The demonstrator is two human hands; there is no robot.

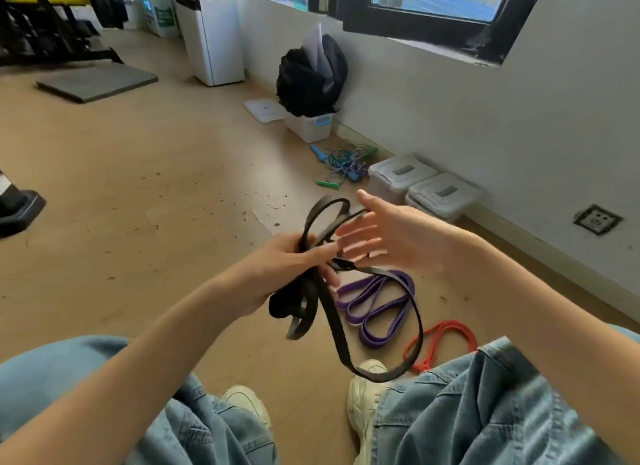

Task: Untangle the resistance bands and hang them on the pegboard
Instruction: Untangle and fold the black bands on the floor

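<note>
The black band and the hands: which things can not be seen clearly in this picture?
- Black band, head view: how its loops cross is hidden inside the left hand.
- Right hand: fingers blurred, so contact with the band is unclear.
- Red band: partly hidden by the jeans.
- Pegboard: not in view.

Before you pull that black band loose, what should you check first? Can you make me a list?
1. Left hand has a grip on the tangled black rubber resistance band: ok.
2. Right hand free to pull, fingers straight: ok.
3. Black band untangled: not ok, bunched below the left hand.
4. Hanging loop clear of the white shoe: cannot tell.
5. Purple flat band and thin red band separate on the wooden floor: ok.
6. Pegboard in sight: not ok.
</note>
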